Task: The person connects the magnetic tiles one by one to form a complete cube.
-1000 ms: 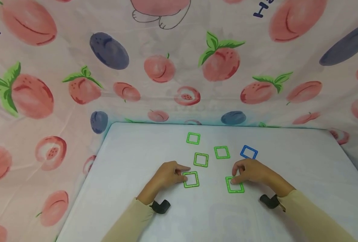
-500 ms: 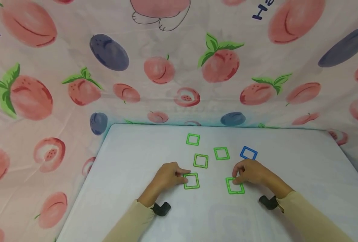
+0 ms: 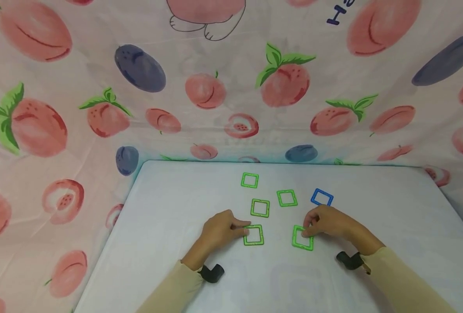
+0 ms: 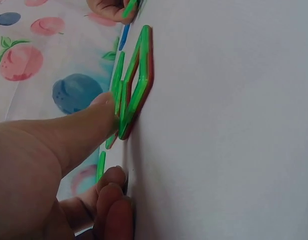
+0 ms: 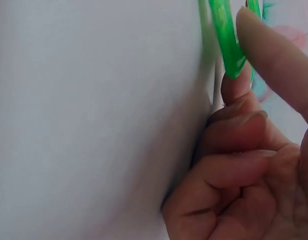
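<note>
My left hand (image 3: 221, 230) holds a green square frame tile (image 3: 253, 244) by its left edge, thumb and index finger at the near-left corner area. In the left wrist view my thumb presses that tile (image 4: 144, 65), which shows a reddish outer side. My right hand (image 3: 329, 221) pinches a second green square frame tile (image 3: 302, 248) between thumb and fingers at its right side. Seen from the right wrist, this tile (image 5: 224, 37) stands clear of the surface, and the other fingers are curled beneath.
Beyond the hands lie further green square tiles: one at the back (image 3: 249, 187), one in the middle (image 3: 259, 215) and one to its right (image 3: 287, 205). A blue square tile (image 3: 322, 191) is behind my right hand. A fruit-print cloth (image 3: 215, 56) hangs behind the white table (image 3: 157, 195).
My left hand has shifted a little to the right, and its green tile has moved with it. The tile in my right hand has turned and tilted slightly.
</note>
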`<state>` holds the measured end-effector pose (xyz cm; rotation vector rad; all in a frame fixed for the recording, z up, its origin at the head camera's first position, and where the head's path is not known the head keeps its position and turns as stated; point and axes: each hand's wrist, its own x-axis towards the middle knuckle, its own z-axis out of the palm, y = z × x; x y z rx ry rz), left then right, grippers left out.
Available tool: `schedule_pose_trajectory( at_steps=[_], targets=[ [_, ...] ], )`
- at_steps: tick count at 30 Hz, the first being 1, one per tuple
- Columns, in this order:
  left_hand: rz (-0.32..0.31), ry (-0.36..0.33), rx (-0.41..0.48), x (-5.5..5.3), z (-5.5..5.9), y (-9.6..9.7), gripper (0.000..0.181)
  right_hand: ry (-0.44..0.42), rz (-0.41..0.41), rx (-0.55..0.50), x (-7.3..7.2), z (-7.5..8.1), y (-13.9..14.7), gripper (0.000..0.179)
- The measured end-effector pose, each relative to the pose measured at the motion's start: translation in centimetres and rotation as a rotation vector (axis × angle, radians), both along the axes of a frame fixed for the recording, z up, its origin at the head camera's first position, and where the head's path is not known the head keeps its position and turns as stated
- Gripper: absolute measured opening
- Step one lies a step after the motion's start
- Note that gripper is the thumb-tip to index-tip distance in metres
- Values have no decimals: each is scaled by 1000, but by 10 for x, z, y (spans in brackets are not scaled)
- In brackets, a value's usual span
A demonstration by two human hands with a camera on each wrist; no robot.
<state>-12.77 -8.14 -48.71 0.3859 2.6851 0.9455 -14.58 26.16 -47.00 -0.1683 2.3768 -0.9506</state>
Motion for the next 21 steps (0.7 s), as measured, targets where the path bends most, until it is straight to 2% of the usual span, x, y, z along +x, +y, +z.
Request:
schedule_pose_trajectory(
  at_steps=[4,11,17,21],
  targets=[
    [-9,-16,-14,0,0,-1,35,-9,7,-27,-2,-2,2,24],
    [-9,-10,-64,3,1,1,42,-56,-21,-5,-1,-2,5,29],
    [7,17,-99,6,3,6,44,-124,-114,-129,-2,7,12,36],
    [0,23,-102,6,2,6,44,-124,-98,-174,2,13,7,37]
  ],
)
